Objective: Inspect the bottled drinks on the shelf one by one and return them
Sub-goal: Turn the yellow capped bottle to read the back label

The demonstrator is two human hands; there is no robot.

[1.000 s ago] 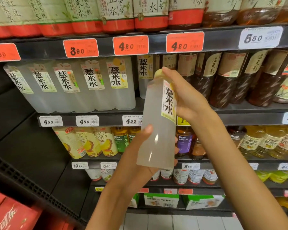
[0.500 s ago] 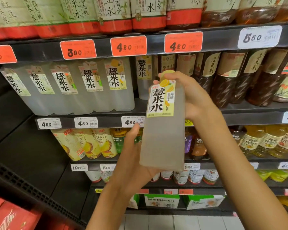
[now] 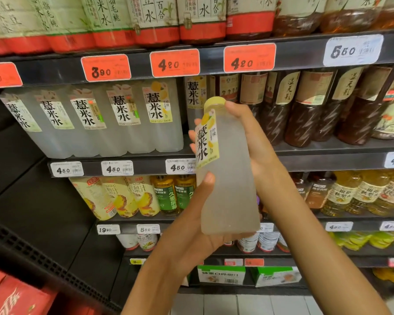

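Behind my hands the supermarket shelf [image 3: 214, 165] stands packed, so I judge the cloudy, yellow-capped barley water bottle [image 3: 228, 178], tilted before it, could slip or topple neighbours on return, my left hand [image 3: 191, 233] cupping its base, right hand [image 3: 255, 142] wrapping its upper body

Head view, close, facing shelves [image 3: 328, 160]

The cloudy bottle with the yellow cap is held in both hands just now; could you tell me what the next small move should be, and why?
Probably set the bottle back in the gap behind it beside the matching bottles: the left hand cups its base and the right hand grips its top.
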